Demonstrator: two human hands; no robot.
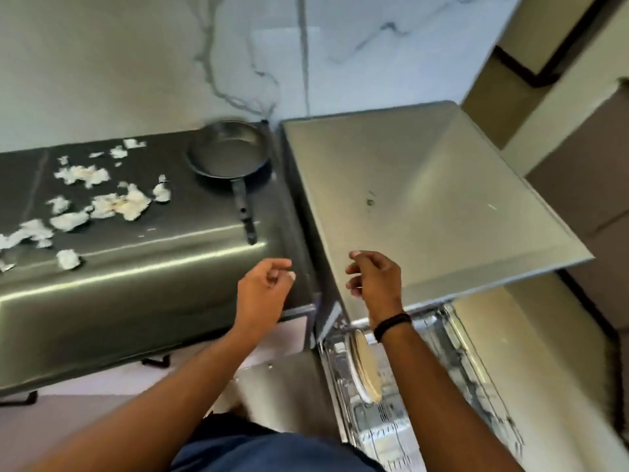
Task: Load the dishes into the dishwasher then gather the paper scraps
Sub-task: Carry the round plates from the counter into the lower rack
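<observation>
1. The steel table [143,277] stands on the left; the dishwasher [401,206] stands just beside it on the right, both against the wall [136,63] behind.
2. On the table, the paper scraps [102,199] lie scattered over the left part — the frying pan [228,151] sits to their right, at the back corner near the dishwasher, its handle pointing toward the table's front edge.
3. Below the dishwasher's top, the rack [425,386] is pulled out toward the person; a plate [366,366] stands on edge in its left side.
4. The left hand [263,287] hovers over the table's front right corner; the right hand [374,277] is over the dishwasher's front left corner — the two near each other but apart.
</observation>
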